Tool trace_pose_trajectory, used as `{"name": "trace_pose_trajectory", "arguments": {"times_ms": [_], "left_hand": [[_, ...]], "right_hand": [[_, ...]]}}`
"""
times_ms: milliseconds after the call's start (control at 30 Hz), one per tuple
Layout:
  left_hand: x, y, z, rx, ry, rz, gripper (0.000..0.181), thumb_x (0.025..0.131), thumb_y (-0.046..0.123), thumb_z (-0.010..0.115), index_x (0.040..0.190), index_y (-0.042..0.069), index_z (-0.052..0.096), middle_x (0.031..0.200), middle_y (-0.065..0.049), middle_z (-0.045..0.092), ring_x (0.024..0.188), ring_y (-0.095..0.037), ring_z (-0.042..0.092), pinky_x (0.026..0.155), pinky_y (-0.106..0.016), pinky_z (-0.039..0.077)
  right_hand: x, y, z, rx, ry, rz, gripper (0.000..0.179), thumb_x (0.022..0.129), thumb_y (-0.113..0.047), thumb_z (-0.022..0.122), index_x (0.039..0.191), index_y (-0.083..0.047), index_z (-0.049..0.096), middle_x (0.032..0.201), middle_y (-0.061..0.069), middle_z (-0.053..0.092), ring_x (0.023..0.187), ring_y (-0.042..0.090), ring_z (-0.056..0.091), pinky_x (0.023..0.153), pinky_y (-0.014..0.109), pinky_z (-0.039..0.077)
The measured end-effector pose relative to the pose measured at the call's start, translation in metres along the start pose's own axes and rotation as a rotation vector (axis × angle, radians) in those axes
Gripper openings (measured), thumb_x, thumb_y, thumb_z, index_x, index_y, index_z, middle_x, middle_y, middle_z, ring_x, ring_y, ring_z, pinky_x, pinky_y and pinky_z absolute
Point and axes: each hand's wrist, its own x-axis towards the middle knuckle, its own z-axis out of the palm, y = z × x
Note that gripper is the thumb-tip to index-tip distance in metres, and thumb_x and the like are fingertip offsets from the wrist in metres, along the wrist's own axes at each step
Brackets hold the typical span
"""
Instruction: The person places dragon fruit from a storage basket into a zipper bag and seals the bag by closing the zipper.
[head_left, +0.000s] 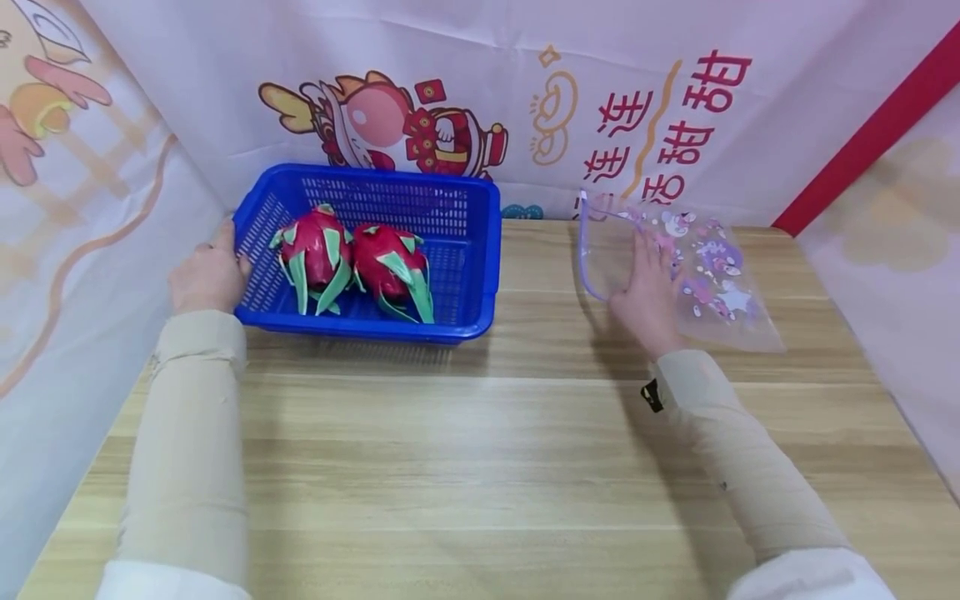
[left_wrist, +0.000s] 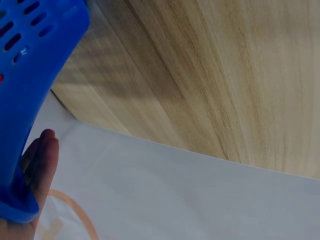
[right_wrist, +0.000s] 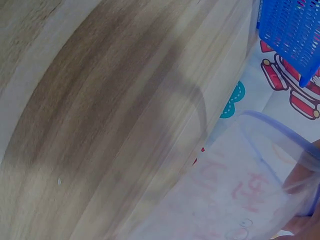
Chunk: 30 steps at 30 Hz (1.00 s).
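Observation:
Two red dragon fruits with green scales, a left one and a right one, lie side by side in a blue plastic basket. My left hand grips the basket's left side, thumb over the rim; in the left wrist view its fingers lie along the outside wall. To the right, my right hand holds a clear plastic bag printed with pink and purple pictures. The bag's purple-edged mouth gapes towards the basket, and a finger shows at it.
The wooden table carries both things near its back edge. Printed white cloth hangs behind and along both sides, close to the basket's back and left. A black tag sticks out at the right sleeve cuff.

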Motion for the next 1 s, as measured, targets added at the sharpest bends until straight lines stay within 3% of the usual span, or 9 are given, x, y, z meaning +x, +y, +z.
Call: {"name": "trace_pose_trajectory", "arguments": {"times_ms": [167, 333, 600, 800, 900, 1000], "left_hand": [[-0.003, 0.004, -0.004, -0.005, 0.007, -0.002, 0.059, 0.096, 0.020, 0.036, 0.150, 0.006, 0.019, 0.119, -0.046, 0.040, 0.092, -0.062, 0.050, 0.073, -0.068, 0.043], [-0.007, 0.008, -0.006, -0.015, 0.007, -0.003, 0.058, 0.096, 0.019, 0.037, 0.149, 0.005, 0.021, 0.123, -0.048, 0.035, 0.090, -0.064, 0.049, 0.075, -0.069, 0.042], [-0.007, 0.004, -0.007, 0.029, -0.012, 0.006, 0.057, 0.097, 0.021, 0.034, 0.149, 0.004, 0.020, 0.117, -0.045, 0.041, 0.097, -0.060, 0.049, 0.078, -0.068, 0.042], [-0.005, 0.008, -0.009, -0.021, -0.044, -0.070, 0.057, 0.100, 0.028, 0.023, 0.151, 0.003, 0.016, 0.128, -0.044, 0.037, 0.112, -0.059, 0.042, 0.091, -0.068, 0.039], [-0.003, 0.016, -0.012, -0.108, 0.034, -0.130, 0.057, 0.101, 0.029, 0.016, 0.148, -0.001, 0.023, 0.134, -0.042, 0.036, 0.121, -0.057, 0.038, 0.101, -0.064, 0.034], [0.000, 0.032, -0.016, -0.181, 0.167, -0.152, 0.054, 0.100, 0.025, 0.019, 0.140, -0.006, 0.037, 0.135, -0.038, 0.041, 0.125, -0.053, 0.038, 0.107, -0.059, 0.031]], "right_hand": [[-0.003, 0.001, -0.002, 0.055, 0.001, -0.006, 0.100, 0.074, 0.004, 0.053, 0.154, -0.011, -0.005, 0.162, 0.011, -0.004, 0.149, 0.036, -0.006, 0.116, 0.062, -0.005], [-0.003, 0.004, -0.003, 0.037, 0.013, -0.033, 0.096, 0.078, -0.003, 0.055, 0.153, -0.008, -0.004, 0.162, 0.014, -0.003, 0.148, 0.040, 0.002, 0.118, 0.060, 0.004], [-0.001, 0.003, -0.003, 0.014, 0.048, -0.070, 0.096, 0.080, -0.008, 0.057, 0.153, -0.005, -0.004, 0.162, 0.012, -0.003, 0.148, 0.039, 0.006, 0.118, 0.058, 0.009], [-0.002, 0.001, -0.004, 0.017, 0.043, -0.060, 0.098, 0.077, -0.007, 0.056, 0.153, -0.005, -0.006, 0.162, 0.008, -0.007, 0.148, 0.039, 0.006, 0.117, 0.060, 0.009], [-0.002, 0.000, -0.004, 0.021, 0.042, -0.060, 0.098, 0.078, -0.007, 0.056, 0.153, -0.005, -0.006, 0.162, 0.007, -0.008, 0.148, 0.040, 0.006, 0.117, 0.061, 0.009], [-0.002, -0.001, -0.005, 0.028, 0.039, -0.057, 0.098, 0.078, -0.007, 0.056, 0.153, -0.006, -0.007, 0.162, 0.007, -0.010, 0.148, 0.040, 0.005, 0.118, 0.060, 0.008]]}}
